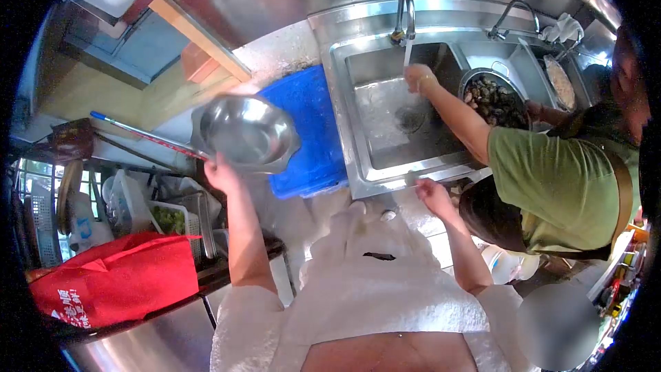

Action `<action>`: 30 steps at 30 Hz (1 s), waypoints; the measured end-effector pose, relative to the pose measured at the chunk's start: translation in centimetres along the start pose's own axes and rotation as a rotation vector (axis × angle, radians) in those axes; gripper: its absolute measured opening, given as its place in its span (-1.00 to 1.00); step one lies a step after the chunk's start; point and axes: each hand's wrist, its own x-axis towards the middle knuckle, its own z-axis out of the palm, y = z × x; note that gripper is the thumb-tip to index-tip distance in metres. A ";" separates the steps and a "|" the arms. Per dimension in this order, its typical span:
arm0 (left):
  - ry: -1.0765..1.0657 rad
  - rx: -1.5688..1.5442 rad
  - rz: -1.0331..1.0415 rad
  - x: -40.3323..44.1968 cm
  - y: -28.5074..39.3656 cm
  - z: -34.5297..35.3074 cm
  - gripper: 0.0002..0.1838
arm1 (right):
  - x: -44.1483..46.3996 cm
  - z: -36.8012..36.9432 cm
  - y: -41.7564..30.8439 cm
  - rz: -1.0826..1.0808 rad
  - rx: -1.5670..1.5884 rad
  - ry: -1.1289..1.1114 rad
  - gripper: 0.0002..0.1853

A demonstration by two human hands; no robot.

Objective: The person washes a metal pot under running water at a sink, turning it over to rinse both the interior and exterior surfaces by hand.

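My left hand is closed on the near rim of a shiny stainless steel basin with a flared, angular rim. The basin is tilted so its inside shows, and it hangs partly over a blue plastic lid or bin. My right hand hovers by the front edge of the steel sink, its fingers loosely bent and apart, with nothing visible in them. Inside the sink is a drain under a thin layer of water.
A co-worker in a green shirt stands at the right, one hand under the running faucet. Beside that arm is a pot of dark shellfish-like pieces. A red bag and baskets sit at the left.
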 end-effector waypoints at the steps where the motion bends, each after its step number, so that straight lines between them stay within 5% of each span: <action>1: -0.025 -0.186 -0.147 0.1 -0.5 -1.3 -0.92 | -0.8 0.1 0.8 -0.003 -0.007 0.019 -0.73; 2: -0.027 -0.498 -0.418 -0.9 1.2 -1.7 -0.91 | -1.6 0.0 1.5 0.000 0.050 0.012 -0.76; 3: 0.107 -0.202 -0.328 -0.3 -0.9 -2.3 -0.86 | -2.2 0.0 2.1 0.005 0.109 0.007 -0.79; 5: -0.087 -0.095 -0.447 3.0 -8.1 -6.1 -0.82 | -3.4 0.1 2.5 0.056 0.063 0.051 -0.79; 7: -0.272 -0.306 -0.644 1.5 -6.4 -5.8 -0.76 | -4.7 0.6 2.3 0.135 0.022 0.133 -0.78; 9: -0.156 -0.223 -0.801 0.6 -4.0 -4.0 -0.70 | -5.3 2.5 2.3 0.158 -0.048 0.142 -0.74; 13: -0.576 -0.261 -0.595 3.0 -4.1 -2.5 -0.77 | -5.6 6.0 -3.5 0.120 0.124 0.211 -0.67; 14: -0.520 -0.176 -0.644 2.9 -1.9 -1.0 -0.79 | -5.1 7.4 -4.0 0.129 0.161 0.240 -0.61; 16: -0.759 -0.184 -0.674 4.5 -1.3 0.2 -0.70 | -4.8 8.3 -7.5 0.155 0.417 0.216 -0.37; 18: -0.963 -0.120 -0.746 4.8 0.0 2.9 -0.67 | -5.9 6.8 -13.6 0.288 0.794 0.131 -0.36; 22: -1.376 -0.094 -0.723 -1.2 3.0 7.4 -0.68 | -8.2 7.8 -11.8 0.320 1.199 0.072 -0.37; 24: -1.569 -0.022 -0.720 -5.1 3.5 8.2 -0.77 | -12.2 6.8 -12.9 0.470 1.014 0.237 -0.37; 25: -1.648 -0.021 -0.739 -6.8 2.2 8.4 -0.79 | -14.4 7.4 -12.4 0.285 1.039 0.368 -0.38; 30: -1.879 0.017 -0.911 -17.6 3.2 7.4 -0.89 | -24.0 10.0 -6.9 0.528 1.267 0.616 -0.45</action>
